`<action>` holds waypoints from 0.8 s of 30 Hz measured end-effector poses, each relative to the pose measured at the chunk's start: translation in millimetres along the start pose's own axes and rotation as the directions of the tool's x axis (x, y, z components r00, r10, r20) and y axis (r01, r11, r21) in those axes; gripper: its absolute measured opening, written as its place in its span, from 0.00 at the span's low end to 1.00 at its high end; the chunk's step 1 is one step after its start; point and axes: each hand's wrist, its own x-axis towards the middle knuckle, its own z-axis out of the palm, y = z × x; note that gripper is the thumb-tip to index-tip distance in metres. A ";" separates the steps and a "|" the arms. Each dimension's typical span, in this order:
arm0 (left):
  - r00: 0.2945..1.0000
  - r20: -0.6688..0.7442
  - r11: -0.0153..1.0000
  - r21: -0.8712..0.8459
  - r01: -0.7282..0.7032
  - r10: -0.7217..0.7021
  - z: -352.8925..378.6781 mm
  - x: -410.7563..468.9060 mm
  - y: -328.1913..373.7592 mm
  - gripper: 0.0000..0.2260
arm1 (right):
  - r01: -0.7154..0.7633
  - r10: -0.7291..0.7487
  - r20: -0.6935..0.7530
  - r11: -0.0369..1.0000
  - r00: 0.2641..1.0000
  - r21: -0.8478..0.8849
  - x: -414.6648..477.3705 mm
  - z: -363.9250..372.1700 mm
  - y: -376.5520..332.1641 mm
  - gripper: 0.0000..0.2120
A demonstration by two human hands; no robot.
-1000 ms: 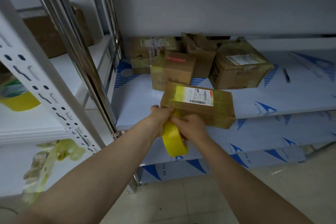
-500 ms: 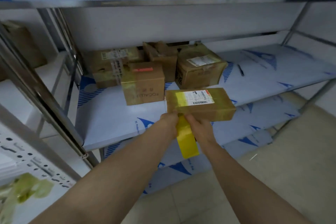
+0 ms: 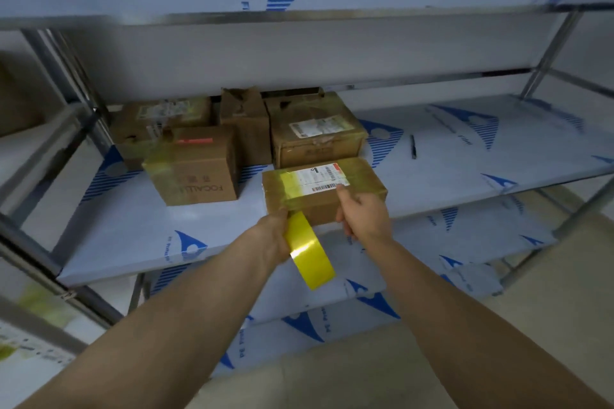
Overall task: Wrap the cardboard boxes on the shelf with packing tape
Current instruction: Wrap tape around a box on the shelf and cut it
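Observation:
A flat cardboard box point(image 3: 319, 196) with a white barcode label lies at the front edge of the middle shelf point(image 3: 139, 229), banded with yellowish tape. My left hand point(image 3: 272, 236) grips a yellow roll of packing tape point(image 3: 309, 251) just below the box's front left corner; a strip runs from the roll up over the box. My right hand point(image 3: 363, 214) holds the box's front side, thumb on its top by the label.
Several other taped cardboard boxes point(image 3: 196, 169) stand behind, toward the back left of the shelf. A dark pen point(image 3: 413, 146) lies on the shelf to the right. Metal uprights point(image 3: 548, 53) frame the rack, with another shelf above and lower shelves below.
My view swung right and closer. My right hand left the tape roll and moved onto the box's front right. The left hand kept the roll, now lower and more to the left.

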 end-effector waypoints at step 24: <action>0.948 -0.317 0.993 0.119 0.000 0.038 73.4 6.2 -14.4 0.19 | 0.087 -0.091 0.005 0.937 0.996 -0.339 200.4 -129.6 87.6 0.20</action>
